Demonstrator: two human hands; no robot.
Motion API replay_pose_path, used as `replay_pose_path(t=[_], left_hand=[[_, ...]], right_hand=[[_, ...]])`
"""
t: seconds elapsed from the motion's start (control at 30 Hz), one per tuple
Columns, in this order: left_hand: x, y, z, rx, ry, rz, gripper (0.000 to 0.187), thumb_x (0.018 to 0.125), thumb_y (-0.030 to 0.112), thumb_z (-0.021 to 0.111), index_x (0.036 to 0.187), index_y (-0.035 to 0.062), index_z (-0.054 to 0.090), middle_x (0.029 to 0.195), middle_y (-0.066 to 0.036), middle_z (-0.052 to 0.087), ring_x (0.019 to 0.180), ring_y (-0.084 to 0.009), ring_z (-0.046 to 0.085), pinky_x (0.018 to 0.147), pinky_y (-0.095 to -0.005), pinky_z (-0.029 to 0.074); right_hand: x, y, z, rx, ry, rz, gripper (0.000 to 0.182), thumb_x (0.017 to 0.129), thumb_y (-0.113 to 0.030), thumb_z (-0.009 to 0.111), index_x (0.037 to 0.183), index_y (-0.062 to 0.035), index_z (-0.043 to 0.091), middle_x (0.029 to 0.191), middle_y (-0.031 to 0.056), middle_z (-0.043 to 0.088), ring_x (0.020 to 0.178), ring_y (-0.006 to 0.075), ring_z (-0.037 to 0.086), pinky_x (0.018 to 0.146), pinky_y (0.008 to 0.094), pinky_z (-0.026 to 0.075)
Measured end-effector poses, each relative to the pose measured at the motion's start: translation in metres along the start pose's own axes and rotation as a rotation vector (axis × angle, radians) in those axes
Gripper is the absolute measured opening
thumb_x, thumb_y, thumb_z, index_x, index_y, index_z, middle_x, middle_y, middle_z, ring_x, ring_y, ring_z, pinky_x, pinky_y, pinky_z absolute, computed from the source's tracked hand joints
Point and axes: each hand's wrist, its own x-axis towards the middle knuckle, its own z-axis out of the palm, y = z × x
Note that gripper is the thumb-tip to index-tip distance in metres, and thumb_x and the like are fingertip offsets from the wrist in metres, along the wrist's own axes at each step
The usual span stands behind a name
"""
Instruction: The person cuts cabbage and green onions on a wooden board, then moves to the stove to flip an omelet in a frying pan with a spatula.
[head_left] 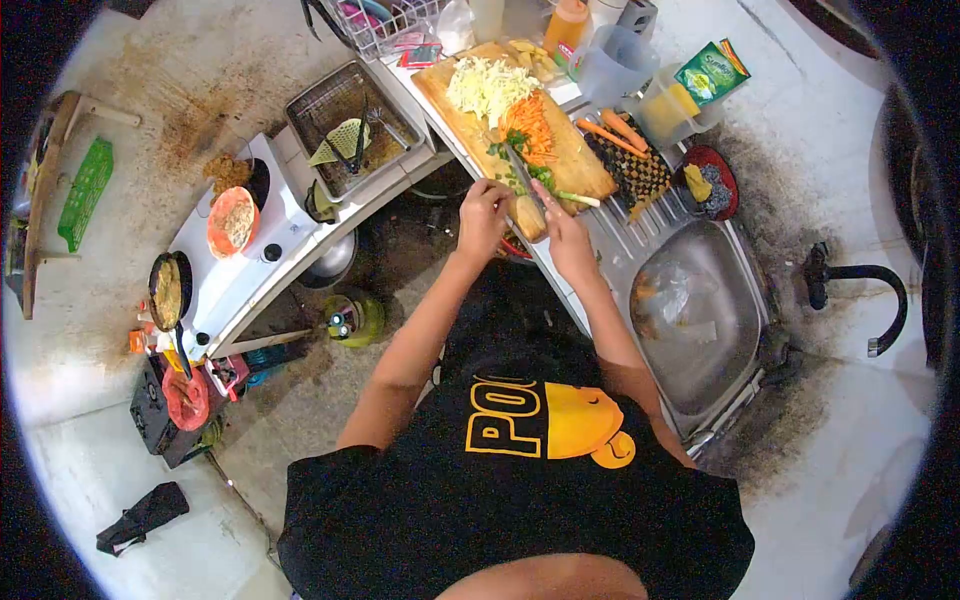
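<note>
A knife (523,175) lies slanted over the near end of the wooden cutting board (585,178), its tip toward the chopped greens (513,142). My right hand (566,232) is closed on the knife, with a finger stretched along the blade. On the other side of the blade, my left hand (484,213) has its fingers pinched together at the board's left edge; I cannot tell what is in them. A green onion stalk (577,199) sticks out to the right past my right hand. Shredded carrot (532,125) and shredded cabbage (492,90) lie in heaps farther up the board.
Whole carrots (622,133) rest right of the board, near a steel sink (695,310) under a black faucet (855,272). On the left, a white stove (285,205) holds an orange bowl (233,222) and a frying pan (168,290). A gas cylinder (355,317) stands below.
</note>
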Motion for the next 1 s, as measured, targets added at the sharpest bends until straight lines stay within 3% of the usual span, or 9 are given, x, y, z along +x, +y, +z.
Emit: replay_pose_path(t=[0.17,0.33,0.47,0.57,0.63,0.87,0.93,0.97,1.0], left_hand=[[0.006,-0.008,0.003,0.076,0.017,0.117,0.010,0.075,0.001,0.071,0.085,0.0000,0.071,0.085,-0.015,0.067,0.083,-0.0322,0.065,0.074,-0.0390,0.053],[0.005,-0.002,0.008,0.034,0.037,-0.018,0.014,0.074,-0.002,0.073,0.086,0.0025,0.072,0.085,-0.015,0.069,0.077,-0.0281,0.068,0.070,-0.0341,0.055],[0.005,-0.004,0.010,0.056,0.077,0.042,0.013,0.073,-0.002,0.073,0.084,0.0024,0.071,0.084,-0.015,0.069,0.074,-0.0277,0.068,0.068,-0.0349,0.055],[0.003,-0.002,0.009,0.065,0.052,0.060,0.012,0.072,-0.003,0.073,0.083,0.0021,0.070,0.083,-0.015,0.068,0.075,-0.0291,0.068,0.068,-0.0356,0.054],[0.004,0.001,0.010,0.076,0.053,0.084,0.012,0.072,-0.004,0.072,0.083,0.0019,0.069,0.083,-0.015,0.068,0.074,-0.0301,0.067,0.068,-0.0360,0.054],[0.004,0.006,0.006,0.148,0.065,0.116,0.011,0.074,0.001,0.071,0.084,0.0000,0.068,0.083,-0.015,0.064,0.084,-0.0338,0.062,0.075,-0.0403,0.051],[0.000,0.002,0.006,0.201,0.060,0.185,0.010,0.076,0.001,0.070,0.086,-0.0018,0.068,0.086,-0.015,0.061,0.084,-0.0332,0.060,0.075,-0.0409,0.051],[0.000,0.002,0.008,0.201,0.064,0.188,0.010,0.076,0.001,0.070,0.086,-0.0018,0.068,0.086,-0.015,0.061,0.084,-0.0332,0.060,0.075,-0.0409,0.051],[-0.001,0.006,0.006,0.200,0.061,0.234,0.012,0.075,-0.001,0.069,0.087,-0.0026,0.068,0.088,-0.015,0.061,0.086,-0.0333,0.059,0.076,-0.0410,0.051]], right_hand=[[-0.008,-0.005,-0.004,-0.019,0.041,0.010,0.051,0.101,-0.014,0.042,0.144,-0.0410,0.040,0.112,0.0265,0.063,0.100,0.0470,0.060,0.084,0.0481,0.051],[-0.011,0.001,0.001,-0.240,0.006,0.020,0.054,0.100,-0.016,0.044,0.145,-0.0436,0.036,0.088,0.0271,0.065,0.080,0.0449,0.064,0.070,0.0523,0.051],[-0.012,-0.020,-0.003,-0.296,-0.100,0.171,0.050,0.100,-0.012,0.042,0.143,-0.0354,0.045,0.101,0.0291,0.064,0.096,0.0443,0.063,0.078,0.0501,0.050],[-0.003,-0.019,0.007,-0.376,-0.151,0.213,0.054,0.098,-0.011,0.041,0.144,-0.0388,0.041,0.085,0.0281,0.064,0.082,0.0446,0.065,0.070,0.0524,0.050],[0.009,-0.007,0.020,-0.458,0.005,0.035,0.066,0.094,-0.009,0.047,0.147,-0.0454,0.032,0.065,0.0224,0.061,0.062,0.0418,0.064,0.057,0.0521,0.051],[-0.009,0.007,0.005,-0.455,-0.029,0.059,0.061,0.097,-0.013,0.045,0.147,-0.0452,0.032,0.069,0.0215,0.064,0.064,0.0431,0.064,0.060,0.0536,0.050],[-0.004,-0.004,-0.007,-0.265,-0.124,0.133,0.053,0.100,-0.013,0.042,0.146,-0.0388,0.038,0.091,0.0243,0.068,0.086,0.0405,0.068,0.075,0.0482,0.053],[0.001,0.001,-0.007,-0.266,-0.122,0.129,0.053,0.100,-0.013,0.042,0.146,-0.0388,0.038,0.091,0.0243,0.068,0.086,0.0405,0.068,0.075,0.0482,0.053],[0.007,0.001,-0.009,-0.090,-0.039,0.002,0.050,0.100,-0.012,0.042,0.146,-0.0340,0.041,0.106,0.0239,0.065,0.100,0.0369,0.065,0.086,0.0438,0.050]])
